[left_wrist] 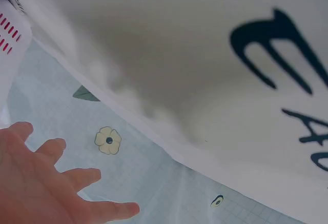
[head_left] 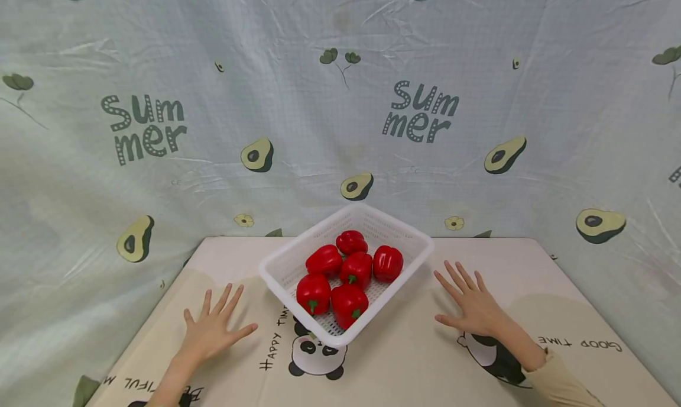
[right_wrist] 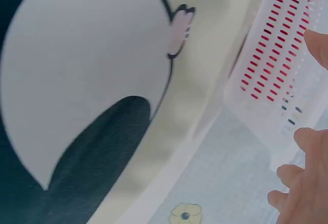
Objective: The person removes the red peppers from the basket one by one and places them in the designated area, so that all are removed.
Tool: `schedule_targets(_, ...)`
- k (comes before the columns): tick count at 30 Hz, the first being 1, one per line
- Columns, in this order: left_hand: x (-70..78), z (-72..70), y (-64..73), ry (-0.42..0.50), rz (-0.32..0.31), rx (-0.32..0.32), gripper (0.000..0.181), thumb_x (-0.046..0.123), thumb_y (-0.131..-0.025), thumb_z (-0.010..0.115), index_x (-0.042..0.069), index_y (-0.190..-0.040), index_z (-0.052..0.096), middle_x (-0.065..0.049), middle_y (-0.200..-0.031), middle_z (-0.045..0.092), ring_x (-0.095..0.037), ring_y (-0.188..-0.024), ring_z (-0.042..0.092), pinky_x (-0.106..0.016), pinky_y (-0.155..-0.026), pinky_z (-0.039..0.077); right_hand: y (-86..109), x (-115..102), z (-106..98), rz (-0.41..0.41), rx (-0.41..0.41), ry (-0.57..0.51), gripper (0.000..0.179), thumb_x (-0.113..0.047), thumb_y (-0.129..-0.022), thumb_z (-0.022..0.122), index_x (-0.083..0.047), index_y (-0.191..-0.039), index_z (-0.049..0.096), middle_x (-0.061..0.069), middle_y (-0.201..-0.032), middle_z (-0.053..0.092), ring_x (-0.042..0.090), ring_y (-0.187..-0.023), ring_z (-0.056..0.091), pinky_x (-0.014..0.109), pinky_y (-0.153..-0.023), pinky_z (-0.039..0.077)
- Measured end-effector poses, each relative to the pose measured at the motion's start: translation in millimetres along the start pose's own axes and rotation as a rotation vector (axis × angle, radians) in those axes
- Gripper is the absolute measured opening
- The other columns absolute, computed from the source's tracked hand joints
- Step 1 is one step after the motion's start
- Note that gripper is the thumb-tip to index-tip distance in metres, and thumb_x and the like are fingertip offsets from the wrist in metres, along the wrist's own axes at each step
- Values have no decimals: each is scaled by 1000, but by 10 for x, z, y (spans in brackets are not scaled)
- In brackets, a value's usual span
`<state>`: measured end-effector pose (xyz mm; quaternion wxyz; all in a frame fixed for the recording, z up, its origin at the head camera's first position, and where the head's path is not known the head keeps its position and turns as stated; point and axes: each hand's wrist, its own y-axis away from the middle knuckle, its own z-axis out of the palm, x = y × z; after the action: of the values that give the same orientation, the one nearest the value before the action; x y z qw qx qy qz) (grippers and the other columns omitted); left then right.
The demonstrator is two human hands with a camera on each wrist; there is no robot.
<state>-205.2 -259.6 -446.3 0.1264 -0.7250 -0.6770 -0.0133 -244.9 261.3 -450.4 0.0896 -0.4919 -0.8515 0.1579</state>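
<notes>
Between my two hands, a white plastic basket (head_left: pixel 279 280) with slotted walls sits at an angle on the table. Several red bell peppers (head_left: pixel 349 305) lie inside it, some with green stems showing. My left hand (head_left: pixel 210 330) is to the left of the basket, fingers spread and holding nothing. To the right, my right hand (head_left: pixel 473 303) has its fingers spread too, apart from the basket and holding nothing. In the right wrist view the basket's slotted wall (right_wrist: pixel 274 55) shows red through its holes, behind the fingers.
A printed cloth (head_left: pixel 404 371) with pandas and lettering covers the table (head_left: pixel 239 250). Behind and at both sides hangs a pale curtain (head_left: pixel 303 117) with avocado and "summer" prints. The basket's far corner reaches near the table's back edge.
</notes>
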Motion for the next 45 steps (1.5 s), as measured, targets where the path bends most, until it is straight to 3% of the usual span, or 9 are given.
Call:
schedule_targets(4, 9, -16, 13, 6, 7, -3, 89, 65, -71, 54, 24, -143, 20, -17, -146, 24, -52, -129, 13, -77, -86, 3, -21, -29, -33, -12, -2, -17, 82, -57, -74, 58, -14, -139, 33, 6, -151, 12, 15, -139, -11, 63, -100, 13)
schedule_targets(7, 22, -31, 13, 8, 19, 10, 89, 63, -72, 55, 25, -143, 19, -16, -146, 25, -51, -129, 14, -77, -86, 4, -52, -66, -60, -23, -3, -24, 81, -56, -75, 58, -14, -139, 32, 9, -149, 20, 14, -139, -10, 58, -106, 5)
schedule_targets(9, 29, -49, 9, 10, 32, 20, 89, 63, -72, 55, 27, -143, 16, -16, -146, 25, -51, -129, 15, -77, -87, 5, -82, -90, -72, -42, 17, -8, 81, -56, -75, 58, -13, -139, 33, 11, -147, 25, 14, -139, -6, 50, -108, -7)
schedule_targets(11, 36, -76, -5, 14, 43, 25, 88, 63, -73, 54, 30, -144, 12, -15, -146, 24, -50, -130, 15, -76, -87, 5, -117, -119, -85, -53, 33, -2, 80, -56, -75, 58, -13, -139, 33, 10, -146, 27, 16, -140, -1, 45, -109, -10)
schedule_targets(14, 57, -125, -27, 18, 56, 28, 88, 64, -74, 53, 32, -144, 10, -14, -147, 23, -49, -130, 15, -76, -88, 4, -171, -156, -117, -75, 63, 10, 80, -55, -75, 59, -13, -138, 34, 9, -145, 30, 23, -139, 11, 49, -109, -4)
schedule_targets(16, 79, -158, -39, 24, 59, 30, 87, 63, -74, 54, 31, -144, 12, -15, -147, 23, -49, -130, 15, -76, -88, 2, -200, -177, -142, -81, 68, 2, 80, -54, -75, 59, -14, -139, 33, 9, -145, 31, 27, -137, 18, 56, -106, 11)
schedule_targets(19, 119, -212, -47, 39, 68, 35, 85, 60, -75, 55, 29, -143, 16, -15, -147, 23, -49, -130, 15, -75, -89, 1, -238, -193, -177, -90, 67, 0, 80, -54, -75, 60, -14, -139, 32, 8, -145, 31, 30, -134, 23, 58, -103, 18)
schedule_targets(31, 229, -403, -119, 42, 79, 66, 77, 56, -81, 50, 23, -143, 19, -16, -147, 23, -48, -130, 17, -74, -91, 5, -446, -264, -256, -139, 108, -5, 72, -48, -76, 60, -13, -136, 38, 8, -137, 43, 31, -130, 31, 58, -102, 19)
schedule_targets(45, 440, -415, -362, 78, 164, 89, 71, 53, -84, 47, 21, -142, 24, -13, -146, 26, -42, -133, 19, -70, -95, 5, -698, -321, -316, -120, 42, -16, 67, -44, -80, 57, -11, -136, 38, 9, -136, 44, 31, -128, 35, 55, -104, 20)
